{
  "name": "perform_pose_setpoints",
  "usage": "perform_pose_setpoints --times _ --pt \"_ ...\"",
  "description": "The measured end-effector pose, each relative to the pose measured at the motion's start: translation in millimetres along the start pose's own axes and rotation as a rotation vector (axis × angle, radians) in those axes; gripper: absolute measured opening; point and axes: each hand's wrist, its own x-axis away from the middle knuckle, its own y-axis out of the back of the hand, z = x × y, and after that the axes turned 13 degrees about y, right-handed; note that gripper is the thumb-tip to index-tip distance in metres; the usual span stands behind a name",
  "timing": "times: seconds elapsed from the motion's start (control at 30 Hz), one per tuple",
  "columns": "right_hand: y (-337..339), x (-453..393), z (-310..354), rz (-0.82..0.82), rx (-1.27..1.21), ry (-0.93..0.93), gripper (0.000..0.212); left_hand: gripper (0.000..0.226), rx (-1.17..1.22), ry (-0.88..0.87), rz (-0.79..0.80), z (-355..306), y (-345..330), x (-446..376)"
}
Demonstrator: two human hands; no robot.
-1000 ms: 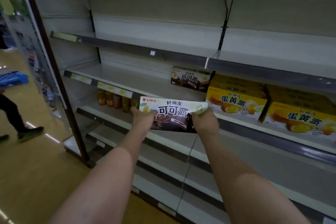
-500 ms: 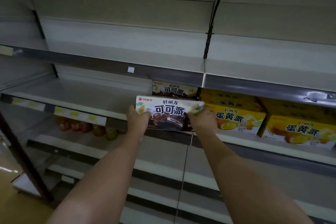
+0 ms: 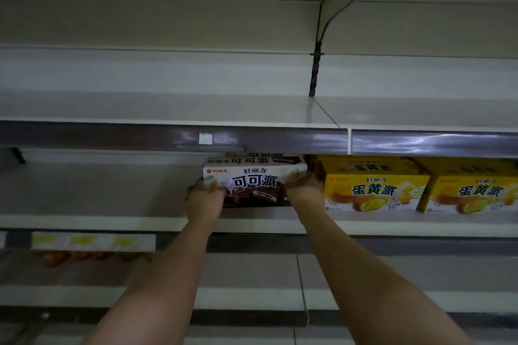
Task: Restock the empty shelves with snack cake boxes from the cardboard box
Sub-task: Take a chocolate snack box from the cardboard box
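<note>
A white-and-brown chocolate snack cake box (image 3: 253, 183) sits on the middle shelf (image 3: 112, 223), held at both ends. My left hand (image 3: 206, 199) grips its left end and my right hand (image 3: 304, 190) grips its right end. Behind it, the top of a second chocolate box (image 3: 263, 154) peeks out under the shelf above. Right beside my right hand stands a yellow snack cake box (image 3: 375, 185), with another yellow box (image 3: 473, 190) further right. The cardboard box is out of view.
The shelf to the left of the held box is bare up to a yellow price strip (image 3: 92, 241) on its front edge. The upper shelf (image 3: 168, 109) holds nothing. Orange jars (image 3: 56, 258) show dimly on the lower left shelf. A bracket (image 3: 316, 64) divides the back panels.
Both hands have carried the chocolate box forward and onto the middle shelf, in front of the other chocolate box. The view has moved closer and up toward the shelves.
</note>
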Motion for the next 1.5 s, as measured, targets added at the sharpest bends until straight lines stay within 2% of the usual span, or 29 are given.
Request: perform_pose_setpoints --times 0.13,0.2,0.37,0.47,0.67,0.83,0.97,1.17,1.37,1.5 --pt "-5 -7 9 0.018 0.249 0.028 0.037 0.034 0.007 0.015 0.006 4 -4 -15" --pt "-14 -14 9 0.018 0.275 0.000 0.036 0.034 -0.010 0.012 -0.002 4 -10 -23" --pt "-27 -21 0 -0.043 0.065 -0.115 0.053 0.035 -0.091 -0.055 0.003 5 -21 -39" --pt "-30 -27 -5 -0.096 -0.067 -0.123 0.060 0.030 -0.186 -0.107 -0.062 5 -23 -45" --pt "-41 -32 -16 -0.235 -0.349 -0.270 0.054 0.036 -0.560 -0.249 -0.142 4 -16 -60" --pt "-61 -61 -42 -0.291 -0.566 -0.285 0.043 0.033 -0.414 -0.219 -0.152 3 -27 -63" --pt "-67 -79 -51 -0.291 -0.649 -0.266 0.035 0.027 -0.289 -0.179 -0.120 0 -37 -61" --pt "-61 -75 -36 -0.277 -0.731 -0.218 0.050 0.035 -0.156 -0.105 -0.025 -6 -47 -54" --pt "-53 -72 -30 -0.218 -0.757 -0.198 0.053 0.049 -0.032 -0.055 0.164 -6 -53 -55" --pt "-47 -65 -30 -0.146 -0.718 -0.178 0.050 0.023 -0.099 -0.087 0.271 -8 -58 -55"
